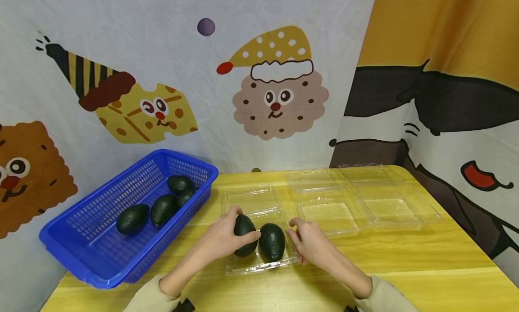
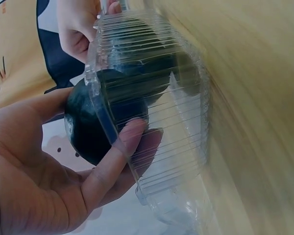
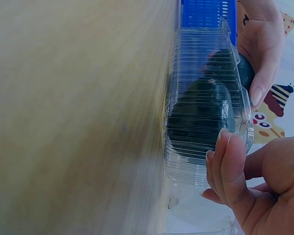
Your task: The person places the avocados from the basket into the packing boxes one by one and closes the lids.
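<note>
From the left wrist, the open box point(image 2: 181, 142) shows ribbed walls, with the left hand point(image 1: 220, 235) putting fingertips point(image 2: 134, 132) behind one; the head view hides them. Six avocados show: the left hand grips one avocado point(image 1: 243, 225), partly above the box's rim; a second avocado point(image 1: 272, 242) lies inside the box; four avocados point(image 1: 164, 210) sit in a basket point(image 1: 85, 213) left of the box. Two clear containers point(image 1: 330, 215) stand right of the box on the desk point(image 1: 405, 262). The right hand point(image 1: 312, 242), fingers bent, holds the box's right edge.
</note>
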Demonstrator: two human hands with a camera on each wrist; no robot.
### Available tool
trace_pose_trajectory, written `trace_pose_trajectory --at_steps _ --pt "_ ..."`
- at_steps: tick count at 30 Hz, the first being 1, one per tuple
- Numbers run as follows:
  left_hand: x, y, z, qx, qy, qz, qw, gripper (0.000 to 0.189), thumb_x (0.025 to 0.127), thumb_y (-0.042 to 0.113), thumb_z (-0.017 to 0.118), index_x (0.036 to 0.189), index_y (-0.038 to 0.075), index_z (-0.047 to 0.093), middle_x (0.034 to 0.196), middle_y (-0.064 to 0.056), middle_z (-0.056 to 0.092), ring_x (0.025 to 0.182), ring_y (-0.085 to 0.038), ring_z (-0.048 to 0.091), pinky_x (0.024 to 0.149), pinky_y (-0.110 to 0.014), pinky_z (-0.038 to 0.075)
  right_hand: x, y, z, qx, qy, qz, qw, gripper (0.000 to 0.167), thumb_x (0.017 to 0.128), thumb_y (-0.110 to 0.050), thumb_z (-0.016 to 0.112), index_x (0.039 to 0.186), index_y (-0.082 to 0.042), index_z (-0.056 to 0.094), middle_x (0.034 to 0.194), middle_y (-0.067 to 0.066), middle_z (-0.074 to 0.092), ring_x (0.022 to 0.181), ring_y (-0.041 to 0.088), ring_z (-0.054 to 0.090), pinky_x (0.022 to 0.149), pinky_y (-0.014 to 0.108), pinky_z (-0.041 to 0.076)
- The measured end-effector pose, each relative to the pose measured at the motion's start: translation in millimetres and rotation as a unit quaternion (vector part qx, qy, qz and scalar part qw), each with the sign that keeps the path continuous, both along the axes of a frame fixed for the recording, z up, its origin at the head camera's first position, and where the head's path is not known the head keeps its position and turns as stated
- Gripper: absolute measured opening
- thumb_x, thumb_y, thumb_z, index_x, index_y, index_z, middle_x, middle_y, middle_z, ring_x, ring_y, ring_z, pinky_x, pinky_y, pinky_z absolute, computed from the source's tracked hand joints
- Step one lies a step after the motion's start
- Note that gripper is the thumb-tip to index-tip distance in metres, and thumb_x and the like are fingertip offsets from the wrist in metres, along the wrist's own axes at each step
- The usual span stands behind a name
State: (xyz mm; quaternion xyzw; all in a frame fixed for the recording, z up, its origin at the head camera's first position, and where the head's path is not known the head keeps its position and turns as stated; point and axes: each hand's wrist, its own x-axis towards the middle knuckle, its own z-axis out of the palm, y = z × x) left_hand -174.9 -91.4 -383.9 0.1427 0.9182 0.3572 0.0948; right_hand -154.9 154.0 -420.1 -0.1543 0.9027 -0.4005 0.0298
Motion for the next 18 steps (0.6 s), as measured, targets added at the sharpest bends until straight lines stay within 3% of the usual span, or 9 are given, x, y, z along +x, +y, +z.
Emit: trace_pose_trajectory --at_steps 12,18 --pt "-3.3 4.8 -4.3 -0.018 -0.001 -0.009 0.9998 0.080 0.084 0.052 0.078 0.135 -0.001 0.047 0.120 -0.023 0.063 0.098 -0.036 0.066 0.072 -0.046 0.056 -0.2 1.0 0.2 0.005 0.003 0.005 1.0000 0.031 0.104 -0.003 0.054 0.125 0.019 0.051 0.053 -0.003 0.055 0.035 0.007 0.052 0.034 0.026 0.047" --pt "-2.9 8.7 -6.6 -0.024 -0.004 -0.010 0.9996 0.081 0.084 0.051 0.079 0.135 -0.002 0.046 0.118 -0.023 0.063 0.093 -0.033 0.066 0.069 -0.043 0.056 0.8 1.5 0.7 0.004 0.000 0.005 1.0000 0.031 0.103 -0.003 0.054 0.126 0.019 0.051 0.053 -0.003 0.055 0.035 0.007 0.052 0.034 0.026 0.046"
